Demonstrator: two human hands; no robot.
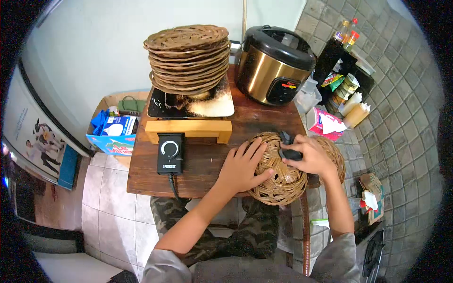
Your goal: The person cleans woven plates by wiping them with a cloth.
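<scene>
A woven rattan plate (pixel 282 186) lies bottom up at the table's right front edge. My left hand (pixel 240 166) rests spread against its left side, fingers apart, with the thumb over the weave. My right hand (pixel 311 154) is closed around a small black tool (pixel 292 154) pressed to the middle of the plate. The tool's working end is partly hidden, so its exact kind is unclear. Another woven piece (pixel 335 158) shows behind my right wrist, partly covered by it.
Several stacked woven plates (pixel 188 61) stand on a scorched plate (pixel 160 106) at the back. A wooden stand (pixel 188 126) with a black dial box (pixel 170 153) sits before it. A gold rice cooker (pixel 264 66) is at the back right. The cable (pixel 173 186) hangs over the front edge.
</scene>
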